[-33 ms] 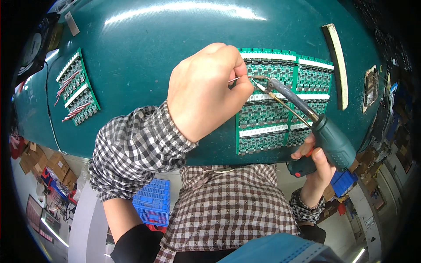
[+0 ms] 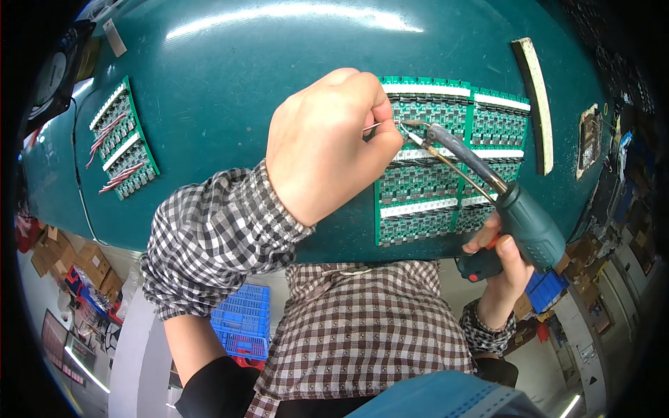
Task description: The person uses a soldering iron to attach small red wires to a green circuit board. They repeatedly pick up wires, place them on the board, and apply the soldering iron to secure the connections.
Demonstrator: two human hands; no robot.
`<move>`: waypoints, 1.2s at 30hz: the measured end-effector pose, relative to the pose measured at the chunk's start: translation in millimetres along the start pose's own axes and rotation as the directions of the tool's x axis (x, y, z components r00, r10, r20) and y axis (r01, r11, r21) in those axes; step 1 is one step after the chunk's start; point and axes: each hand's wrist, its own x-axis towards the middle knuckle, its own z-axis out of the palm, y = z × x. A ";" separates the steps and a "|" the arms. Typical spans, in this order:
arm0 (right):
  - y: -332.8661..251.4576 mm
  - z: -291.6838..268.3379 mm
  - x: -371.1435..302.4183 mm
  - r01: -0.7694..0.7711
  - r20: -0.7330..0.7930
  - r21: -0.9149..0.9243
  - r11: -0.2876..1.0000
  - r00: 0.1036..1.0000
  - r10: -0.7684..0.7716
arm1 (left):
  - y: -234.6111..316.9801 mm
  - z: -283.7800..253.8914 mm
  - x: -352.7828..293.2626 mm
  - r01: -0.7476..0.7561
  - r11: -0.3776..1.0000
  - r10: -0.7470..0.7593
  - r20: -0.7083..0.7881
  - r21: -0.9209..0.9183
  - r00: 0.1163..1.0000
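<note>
Soldering looks to be the step in hand: the tip (image 2: 416,123) of the green soldering gun (image 2: 533,230) is at or just beside the end of a thin wire (image 2: 371,127), above the circuit boards (image 2: 418,227) lying on the green surface (image 2: 223,111). The next move seems to call for steadiness at that joint. The left hand (image 2: 327,132) pinches the wire between thumb and forefinger; the right hand (image 2: 513,272) grasps the gun's handle, fingers curled round it

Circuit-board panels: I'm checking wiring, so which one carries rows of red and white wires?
The smaller panel at far left; red and white wires lie across it, while the larger panels show no such rows.
</note>
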 end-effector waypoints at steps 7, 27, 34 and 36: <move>-2.2 0.0 -2.4 0.001 -0.025 -0.084 0.996 1.000 -0.003 | -0.6 0.1 -0.2 -0.007 1.000 0.007 0.005 -0.008 1.000; -0.8 -1.0 -6.3 -0.004 -0.009 -0.105 0.994 1.000 0.003 | -0.1 2.1 -3.2 -0.011 0.999 0.012 -0.014 0.050 1.000; 2.3 -0.5 -4.7 0.031 0.008 -0.107 0.994 1.000 -0.030 | 0.5 2.7 -3.2 -0.018 0.998 0.019 -0.024 0.062 1.000; 2.5 0.3 -4.8 0.050 0.008 -0.112 0.992 0.999 -0.049 | 0.9 3.2 -3.5 -0.020 0.998 0.022 -0.024 0.064 0.999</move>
